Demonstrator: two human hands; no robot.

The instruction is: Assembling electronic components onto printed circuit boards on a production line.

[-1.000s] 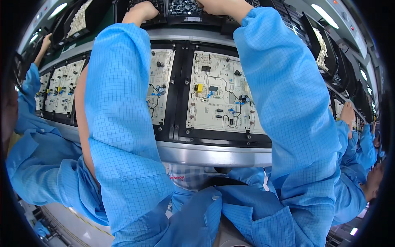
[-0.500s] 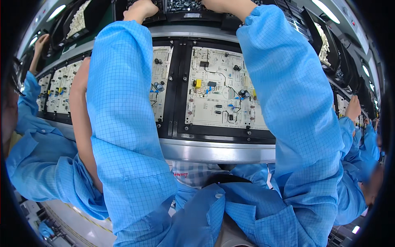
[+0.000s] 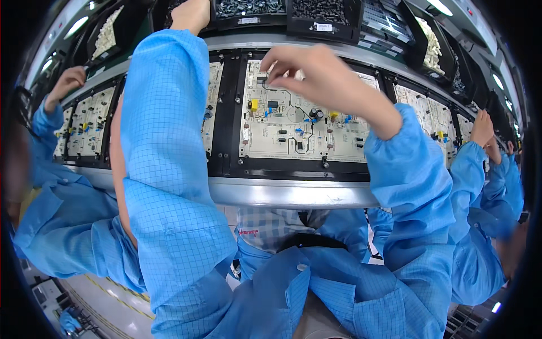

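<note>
Over the upper left of a pale circuit board (image 3: 271, 144) is my right hand (image 3: 316, 73). Its fingers are curled toward the thumb, close to the dark parts on the board; anything between the fingertips is too small to make out. The board carries yellow, blue and black components and sits in a black frame (image 3: 282, 169). My left hand (image 3: 191, 16) reaches to a black bin (image 3: 161, 17) at the top edge, and its fingers are out of sight.
Beside that bin stand a bin of small metallic parts (image 3: 248, 7) and a bin of black parts (image 3: 322, 11). White parts fill another bin (image 3: 430, 48) to the right. A metal rail (image 3: 293, 193) runs along the near edge. Co-workers' hands (image 3: 69, 85) work at either side.
My right hand has come back from the bins at the top to above the board. My left hand stays at the bins. The board appears slightly further left and higher.
</note>
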